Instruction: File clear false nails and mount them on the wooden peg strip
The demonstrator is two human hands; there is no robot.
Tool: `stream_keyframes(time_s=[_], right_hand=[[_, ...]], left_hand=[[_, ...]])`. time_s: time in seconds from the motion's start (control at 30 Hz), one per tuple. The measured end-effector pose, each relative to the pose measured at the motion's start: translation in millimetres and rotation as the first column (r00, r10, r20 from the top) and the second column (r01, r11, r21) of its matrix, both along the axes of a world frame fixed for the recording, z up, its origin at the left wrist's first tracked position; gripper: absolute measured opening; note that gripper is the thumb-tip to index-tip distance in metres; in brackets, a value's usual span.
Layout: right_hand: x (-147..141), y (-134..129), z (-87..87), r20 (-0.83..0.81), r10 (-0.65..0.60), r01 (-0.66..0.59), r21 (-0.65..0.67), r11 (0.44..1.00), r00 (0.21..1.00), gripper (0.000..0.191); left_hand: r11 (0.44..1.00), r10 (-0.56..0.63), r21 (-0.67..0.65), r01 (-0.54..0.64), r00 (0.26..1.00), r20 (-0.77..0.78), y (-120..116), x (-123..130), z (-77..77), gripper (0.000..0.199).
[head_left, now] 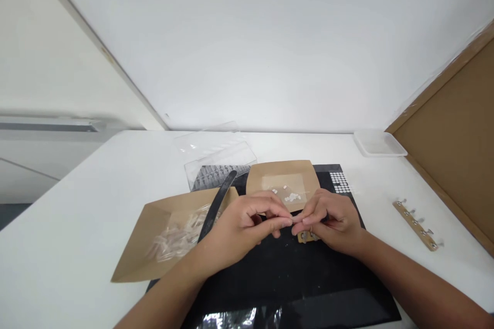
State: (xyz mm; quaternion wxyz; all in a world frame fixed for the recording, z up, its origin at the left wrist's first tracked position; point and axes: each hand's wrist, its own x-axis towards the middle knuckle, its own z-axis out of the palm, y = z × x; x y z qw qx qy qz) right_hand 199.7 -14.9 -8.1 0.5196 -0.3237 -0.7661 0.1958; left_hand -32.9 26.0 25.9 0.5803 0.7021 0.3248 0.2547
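Note:
My left hand (257,216) and my right hand (328,218) meet fingertip to fingertip above a black mat (293,277). Both are closed in a pinch; whatever lies between the fingers is too small and covered to make out. Partly hidden under my right hand is a small wooden strip with metal fittings (304,237). Just behind the hands, a brown paper tray (283,168) holds several small white pieces (292,197). Beside my left forearm, a larger brown paper tray (133,247) contains a heap of clear plastic pieces (175,239).
A dark curved strip (219,203) leans across the left tray. Clear plastic sheets (219,157) lie behind it. White round stickers (339,182) are at the mat's back right corner. Farther right are a wooden strip with metal hooks (415,223) and a translucent plastic lid (380,144).

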Motion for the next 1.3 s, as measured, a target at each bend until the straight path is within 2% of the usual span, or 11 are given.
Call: stream_keyframes(time_s=[0.17,0.3,0.5,0.63,0.77,0.83,0.9,1.0,1.17,1.3], right_hand=[[-1.2,-2.2,-0.5,0.001,0.041,-0.041,-0.040,0.998,0.999,0.015],[-1.2,-1.0,-1.1,0.039,0.048,-0.049,0.023,0.999,0.998,0.013],[-1.6,0.3,-1.5,0.060,0.042,-0.044,0.028,0.999,0.997,0.013],[-1.8,0.9,0.0,0.066,0.027,-0.029,0.024,0.999,0.997,0.014],[1.1,2.7,-0.6,0.087,-0.067,0.070,-0.024,0.997,0.994,0.021],[3.1,4.3,-2.6,0.095,-0.090,0.091,0.000,0.996,0.991,0.024],[4.4,6.1,-4.9,0.098,-0.100,0.096,0.045,0.994,0.990,0.019],[4.6,7.4,-6.9,0.067,-0.131,0.125,0.084,0.989,0.989,0.016],[3.4,6.7,-7.4,0.045,-0.174,0.169,0.100,0.981,0.984,0.018],[3.8,7.8,-9.5,0.063,-0.201,0.194,0.100,0.976,0.978,0.015]], left_hand=[[0.993,-0.118,0.000,0.118,0.992,0.051,7.1,-8.2,-1.9,0.018],[0.984,-0.168,0.056,0.167,0.986,0.012,10.0,-11.7,-1.3,0.018],[0.977,-0.198,0.066,0.200,0.979,-0.039,12.0,-13.3,1.3,0.021],[0.971,-0.164,0.164,0.172,0.985,-0.061,12.2,-13.4,2.8,0.022],[0.967,-0.011,0.248,0.052,0.987,-0.162,13.5,-13.9,-0.3,0.029],[0.920,0.074,0.391,0.023,0.971,-0.229,15.3,-14.2,-5.0,0.031],[0.839,0.157,0.543,0.028,0.943,-0.293,17.2,-14.5,-10.8,0.032],[0.744,0.263,0.667,0.028,0.906,-0.331,18.1,-15.0,-18.4,0.034],[0.624,0.351,0.781,-0.028,0.903,-0.248,14.8,-13.6,-27.4,0.031],[0.492,0.411,0.858,-0.146,0.908,-0.082,15.5,-10.9,-38.8,0.025]])
